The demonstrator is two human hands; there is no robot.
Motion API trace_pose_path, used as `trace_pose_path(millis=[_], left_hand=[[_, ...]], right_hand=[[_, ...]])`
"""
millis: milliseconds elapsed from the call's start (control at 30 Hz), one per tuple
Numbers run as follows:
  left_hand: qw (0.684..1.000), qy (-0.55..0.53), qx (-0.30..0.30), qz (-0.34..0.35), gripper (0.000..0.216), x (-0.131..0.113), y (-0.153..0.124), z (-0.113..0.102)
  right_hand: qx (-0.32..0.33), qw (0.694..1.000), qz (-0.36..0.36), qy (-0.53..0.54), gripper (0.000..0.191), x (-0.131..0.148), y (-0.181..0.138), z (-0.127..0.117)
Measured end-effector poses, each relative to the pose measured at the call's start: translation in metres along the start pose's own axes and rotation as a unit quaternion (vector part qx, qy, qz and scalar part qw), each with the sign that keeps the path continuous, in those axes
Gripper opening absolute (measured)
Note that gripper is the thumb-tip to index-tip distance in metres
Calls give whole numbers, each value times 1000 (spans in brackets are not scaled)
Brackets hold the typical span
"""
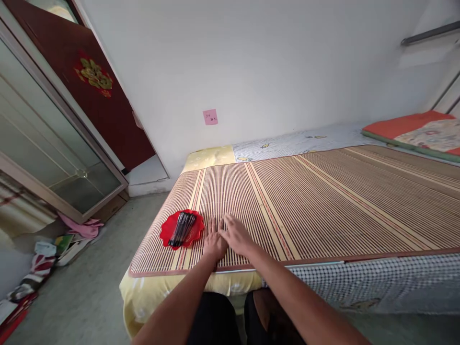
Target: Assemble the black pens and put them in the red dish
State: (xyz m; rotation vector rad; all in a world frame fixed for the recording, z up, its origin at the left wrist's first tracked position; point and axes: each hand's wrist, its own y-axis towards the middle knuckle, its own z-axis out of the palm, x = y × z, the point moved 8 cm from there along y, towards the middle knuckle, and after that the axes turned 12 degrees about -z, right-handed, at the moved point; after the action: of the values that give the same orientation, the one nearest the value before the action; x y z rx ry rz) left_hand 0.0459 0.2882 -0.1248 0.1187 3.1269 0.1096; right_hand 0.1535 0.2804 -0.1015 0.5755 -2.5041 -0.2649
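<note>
My left hand [213,241] lies flat on the striped bamboo mat [323,201] near the bed's front edge, fingers stretched out and holding nothing. My right hand [235,235] rests beside it, partly overlapping it, fingers also extended and flat. Just left of my left hand sits a red plate [165,232] with scalloped rim, carrying a bundle of several dark pens [182,228]. Neither hand touches the plate.
The bed has a yellow sheet [212,155] and a checked cover [377,280]. An orange-edged folded quilt [413,125] lies at the far right. A pink note [210,116] is stuck on the white wall. Clutter [53,249] lies on the floor at left by a glass door.
</note>
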Motion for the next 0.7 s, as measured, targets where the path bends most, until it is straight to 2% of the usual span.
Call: trace_pose_path(millis=[33,100,200,333,500,600,700], left_hand=[[1000,5,7,7,71,1,0,2],[1000,12,15,12,71,1,0,4],[1000,12,-6,-6,63,2,1,0],[999,4,-17,-32,63,1,2,-5],[999,-4,-9,-32,62,4,1,-6],[1000,-10,-8,-29,63,5,1,-7],[999,-6,-8,-30,63,5,1,-8]], right_hand=[[30,999,-10,21,73,14,11,18],[46,998,-13,27,76,20,21,32],[46,999,18,9,81,-17,18,25],[47,996,67,-26,86,-85,-1,-5],[39,987,136,-75,91,-156,-36,-48],[39,977,174,-115,86,-198,-68,-79],[20,960,232,-153,86,-246,-118,-114]])
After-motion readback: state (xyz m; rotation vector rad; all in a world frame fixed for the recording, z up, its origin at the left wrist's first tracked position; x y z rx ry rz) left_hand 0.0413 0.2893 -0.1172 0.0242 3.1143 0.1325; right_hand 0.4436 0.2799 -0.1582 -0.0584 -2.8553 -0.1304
